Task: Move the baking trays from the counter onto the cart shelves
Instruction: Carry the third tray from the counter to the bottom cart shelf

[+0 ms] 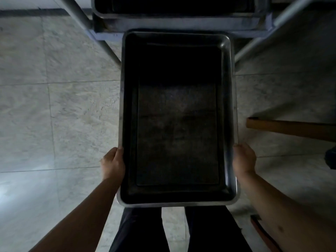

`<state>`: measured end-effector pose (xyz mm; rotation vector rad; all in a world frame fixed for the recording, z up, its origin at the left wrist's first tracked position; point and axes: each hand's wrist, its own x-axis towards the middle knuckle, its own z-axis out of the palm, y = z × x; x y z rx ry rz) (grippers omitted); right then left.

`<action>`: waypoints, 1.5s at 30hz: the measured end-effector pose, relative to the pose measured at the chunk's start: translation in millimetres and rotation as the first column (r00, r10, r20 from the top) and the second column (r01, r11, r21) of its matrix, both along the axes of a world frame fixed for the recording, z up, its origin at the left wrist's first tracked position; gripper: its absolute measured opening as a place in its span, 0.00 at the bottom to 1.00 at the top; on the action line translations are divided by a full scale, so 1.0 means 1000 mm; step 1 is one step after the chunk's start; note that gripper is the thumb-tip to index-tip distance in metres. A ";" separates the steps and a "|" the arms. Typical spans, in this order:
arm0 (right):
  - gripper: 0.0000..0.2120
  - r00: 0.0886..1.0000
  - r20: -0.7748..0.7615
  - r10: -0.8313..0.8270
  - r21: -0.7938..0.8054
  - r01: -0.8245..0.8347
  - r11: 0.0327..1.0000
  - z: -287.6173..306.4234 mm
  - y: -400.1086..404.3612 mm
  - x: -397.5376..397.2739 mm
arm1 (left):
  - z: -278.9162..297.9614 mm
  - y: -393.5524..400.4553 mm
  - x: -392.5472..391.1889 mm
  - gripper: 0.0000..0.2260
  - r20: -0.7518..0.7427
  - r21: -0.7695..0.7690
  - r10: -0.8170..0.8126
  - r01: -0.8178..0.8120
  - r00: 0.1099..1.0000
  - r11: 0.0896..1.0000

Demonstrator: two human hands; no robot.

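I hold a dark rectangular baking tray (178, 124) with a metal rim level in front of me, long side pointing away. My left hand (113, 163) grips its left edge near the close end, and my right hand (243, 160) grips the right edge opposite. The tray's far end reaches the front of the metal cart (181, 24) at the top of the view. Another dark tray (181, 6) sits on a cart shelf there, only partly visible. The counter is out of view.
Slanted metal cart legs (80, 17) and rails (254, 46) flank the tray's far end. Grey marble floor tiles (54, 106) lie on both sides. A brown wooden piece (291, 129) juts in from the right. My dark trouser legs (181, 230) show below the tray.
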<state>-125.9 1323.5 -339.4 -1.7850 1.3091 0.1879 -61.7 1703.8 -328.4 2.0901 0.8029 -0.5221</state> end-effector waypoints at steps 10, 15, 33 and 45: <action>0.16 0.999 -0.037 -0.003 0.044 0.005 0.999 -0.010 -0.010 -0.005 | -0.014 -0.009 -0.010 0.22 0.027 -0.034 0.046 -0.045 0.999 0.998; 0.15 0.998 -0.058 0.024 0.037 -0.022 0.999 -0.012 -0.012 -0.021 | -0.014 -0.007 -0.026 0.21 0.000 -0.025 0.053 -0.053 0.999 0.998; 0.12 0.993 0.086 0.079 0.098 -0.087 0.991 -0.109 -0.043 0.069 | -0.115 -0.040 0.051 0.21 0.012 0.045 0.054 -0.054 0.998 0.997; 0.15 0.952 0.210 0.221 -0.127 -0.197 0.972 -0.236 -0.078 0.186 | -0.237 -0.076 0.158 0.22 0.107 -0.056 0.063 -0.057 0.992 0.997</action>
